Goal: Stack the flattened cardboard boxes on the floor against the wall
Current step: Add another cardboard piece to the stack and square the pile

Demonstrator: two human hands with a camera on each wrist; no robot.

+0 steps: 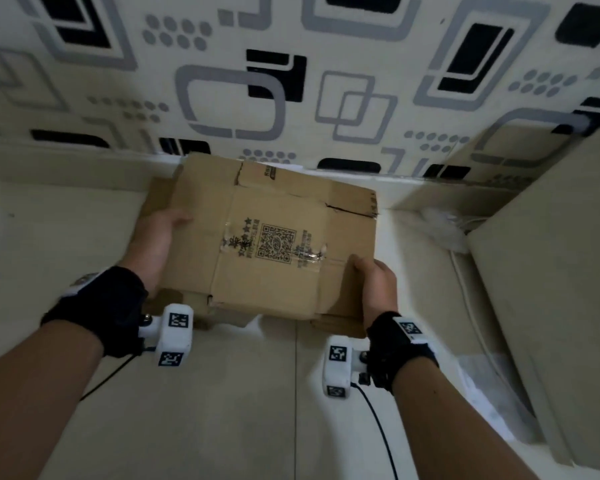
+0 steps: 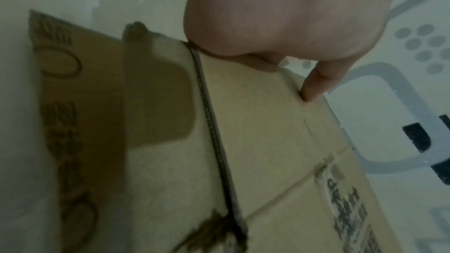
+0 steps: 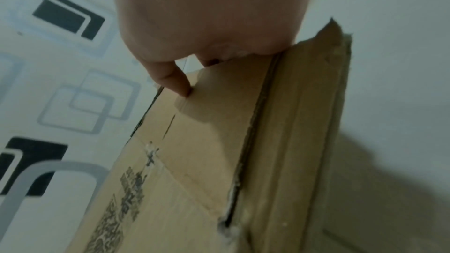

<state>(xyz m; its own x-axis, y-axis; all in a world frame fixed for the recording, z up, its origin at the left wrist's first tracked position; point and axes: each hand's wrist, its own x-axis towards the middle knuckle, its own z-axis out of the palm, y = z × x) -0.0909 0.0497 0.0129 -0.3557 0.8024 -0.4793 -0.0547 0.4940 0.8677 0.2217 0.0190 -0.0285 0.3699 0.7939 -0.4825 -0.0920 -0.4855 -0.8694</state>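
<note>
A flattened brown cardboard box [image 1: 274,237] with a printed QR code lies over other flattened cardboard [image 1: 340,323] on the floor, its far edge at the patterned wall [image 1: 291,81]. My left hand [image 1: 156,244] grips its left edge, thumb on top. My right hand [image 1: 374,278] grips its near right corner, thumb on top. In the left wrist view the thumb [image 2: 316,84] presses the top sheet [image 2: 268,141], with a printed lower sheet [image 2: 73,103] beneath. In the right wrist view the thumb [image 3: 175,84] pinches the top sheet [image 3: 194,151] above the lower layers [image 3: 304,141].
A pale cabinet or board [image 1: 551,271] stands at the right, with a white cable [image 1: 465,271] and a clear plastic bag [image 1: 492,393] on the floor beside it. Pale tiled floor [image 1: 222,410] lies open in front and to the left.
</note>
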